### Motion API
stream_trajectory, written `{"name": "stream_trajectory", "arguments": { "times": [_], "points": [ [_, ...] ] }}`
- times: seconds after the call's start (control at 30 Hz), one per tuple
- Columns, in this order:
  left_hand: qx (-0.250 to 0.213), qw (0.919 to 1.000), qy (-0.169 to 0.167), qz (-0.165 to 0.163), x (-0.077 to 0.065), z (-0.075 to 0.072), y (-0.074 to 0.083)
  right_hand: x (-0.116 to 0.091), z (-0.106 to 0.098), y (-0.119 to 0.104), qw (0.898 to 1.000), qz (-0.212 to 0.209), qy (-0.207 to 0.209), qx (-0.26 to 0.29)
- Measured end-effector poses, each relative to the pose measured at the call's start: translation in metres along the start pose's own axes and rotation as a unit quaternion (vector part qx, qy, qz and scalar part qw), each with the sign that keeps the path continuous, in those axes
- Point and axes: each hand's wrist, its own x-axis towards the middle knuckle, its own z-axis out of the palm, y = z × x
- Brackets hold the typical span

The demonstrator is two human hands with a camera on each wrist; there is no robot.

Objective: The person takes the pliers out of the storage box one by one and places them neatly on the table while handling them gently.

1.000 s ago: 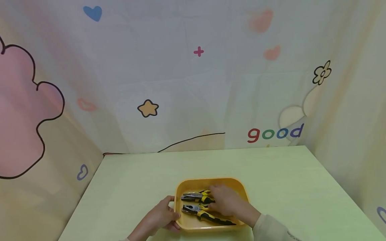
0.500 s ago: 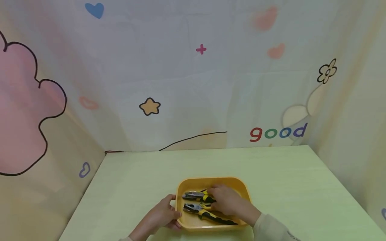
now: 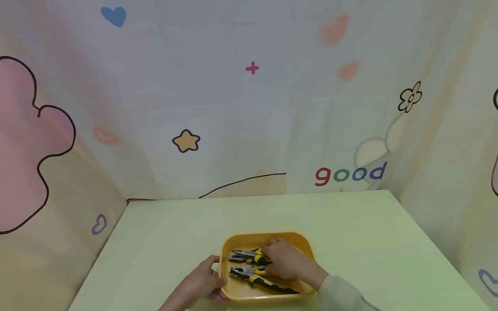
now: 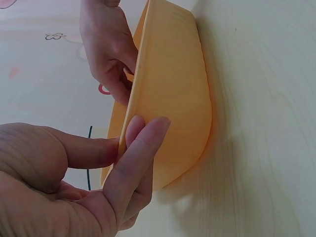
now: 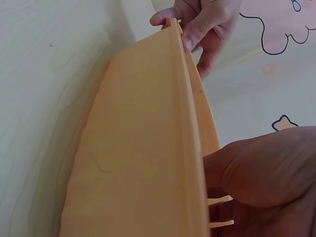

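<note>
A yellow plastic tray (image 3: pixel 245 298) sits on the table with two pairs of black-and-yellow pliers inside. My left hand (image 3: pixel 204 278) pinches the tray's left rim, thumb on the inner side and fingers outside, as the left wrist view shows. The long-nose pliers (image 3: pixel 245 254) lie in the far part, jaws pointing left. My right hand (image 3: pixel 285 259) reaches into the tray and grips their handles, its fingers curled over them. Nearer the front lie the combination pliers (image 3: pixel 268 283), one handle running right below my right hand. In the right wrist view, the tray wall (image 5: pixel 133 138) hides my right fingertips.
The pale green table (image 3: pixel 175 229) extends around the tray. Behind it and at both sides hangs a printed cloth (image 3: pixel 233 108) with hearts, a star and the word "good".
The head view has shifted slightly, so everything sits a little further left and lower. Both hands keep nearly the same places at the tray, and the pliers still lie inside.
</note>
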Motion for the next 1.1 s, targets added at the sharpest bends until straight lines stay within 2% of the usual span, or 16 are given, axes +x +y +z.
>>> {"name": "stream_trajectory", "arguments": {
  "times": [0.23, 0.47, 0.77, 0.97, 1.1],
  "points": [
    [0.003, 1.0000, -0.002, 0.005, 0.002, 0.003, 0.000, -0.002, 0.003, 0.007, 0.999, 0.021, 0.016, 0.048],
    [0.001, 1.0000, 0.000, 0.002, 0.000, 0.002, -0.001, -0.004, 0.007, 0.009, 0.998, 0.002, 0.030, 0.061],
    [-0.005, 1.0000, 0.002, 0.001, -0.004, 0.003, -0.005, -0.005, 0.009, 0.010, 1.000, -0.002, -0.024, 0.000],
    [-0.002, 1.0000, 0.004, 0.004, -0.005, 0.001, -0.002, -0.011, 0.005, 0.008, 1.000, 0.007, -0.021, 0.003],
    [-0.005, 0.9999, 0.001, 0.012, -0.005, 0.000, 0.000, -0.013, 0.003, 0.010, 1.000, -0.003, -0.017, 0.015]
  ]
}}
